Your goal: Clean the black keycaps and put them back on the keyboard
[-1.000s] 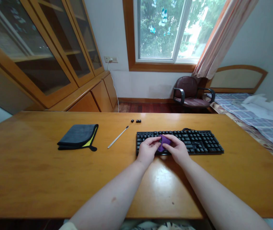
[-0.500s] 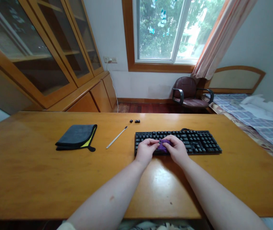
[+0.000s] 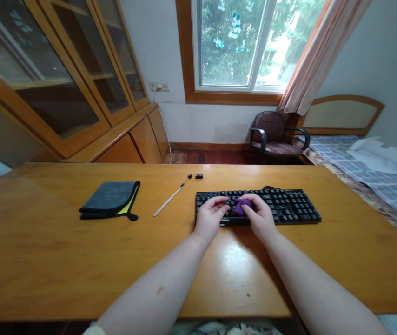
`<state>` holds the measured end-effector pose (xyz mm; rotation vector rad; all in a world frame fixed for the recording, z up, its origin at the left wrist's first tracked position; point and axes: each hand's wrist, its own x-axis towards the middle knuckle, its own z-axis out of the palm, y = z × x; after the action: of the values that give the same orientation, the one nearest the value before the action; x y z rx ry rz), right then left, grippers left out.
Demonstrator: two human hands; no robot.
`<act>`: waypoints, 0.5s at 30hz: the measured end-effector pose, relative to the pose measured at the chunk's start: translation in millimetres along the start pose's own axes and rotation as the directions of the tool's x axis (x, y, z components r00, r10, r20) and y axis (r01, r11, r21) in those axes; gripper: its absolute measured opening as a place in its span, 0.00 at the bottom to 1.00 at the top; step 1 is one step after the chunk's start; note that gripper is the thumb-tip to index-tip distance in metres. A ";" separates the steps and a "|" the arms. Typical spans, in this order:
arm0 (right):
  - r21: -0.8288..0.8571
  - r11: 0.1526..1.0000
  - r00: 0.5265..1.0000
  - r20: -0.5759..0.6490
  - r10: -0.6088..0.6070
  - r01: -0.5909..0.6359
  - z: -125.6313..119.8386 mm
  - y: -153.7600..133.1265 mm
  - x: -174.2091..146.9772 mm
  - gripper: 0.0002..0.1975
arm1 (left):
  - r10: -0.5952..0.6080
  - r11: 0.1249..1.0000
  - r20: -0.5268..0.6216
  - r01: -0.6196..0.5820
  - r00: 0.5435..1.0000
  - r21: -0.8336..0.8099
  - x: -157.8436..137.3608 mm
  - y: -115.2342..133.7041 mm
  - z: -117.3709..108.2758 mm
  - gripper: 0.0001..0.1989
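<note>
A black keyboard (image 3: 292,207) lies on the wooden desk, both hands over its left half. In my right hand (image 3: 261,215) is a lump of soft purple putty (image 3: 241,206), pinched between thumb and fingers just above the keys. My left hand (image 3: 210,216) is beside it over the left keys, thumb and fingertips apart, with nothing visible between them. The keys under the hands and putty are partly hidden.
Behind the keyboard sit small loose black keycaps (image 3: 199,176). To the left lie a thin white brush (image 3: 168,201) with a dark tip and a folded grey cloth (image 3: 109,197) with black edging. A cable (image 3: 270,188) shows at the keyboard's back edge.
My left hand has let go of the purple putty and moved slightly left from it. The putty, once stretched between both hands, is now bunched in my right hand.
</note>
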<state>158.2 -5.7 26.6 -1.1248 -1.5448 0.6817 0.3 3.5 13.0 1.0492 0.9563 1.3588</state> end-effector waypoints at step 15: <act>0.007 1.000 1.000 -0.005 -0.013 0.013 2.6 1.4 -2.0 0.09 | 0.049 0.995 -0.072 -0.042 0.996 0.095 0.1 -7.6 -0.5 0.12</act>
<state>156.2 -6.6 23.9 -1.1092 -1.5430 0.6745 1.9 4.0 5.6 1.1030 1.0654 1.4096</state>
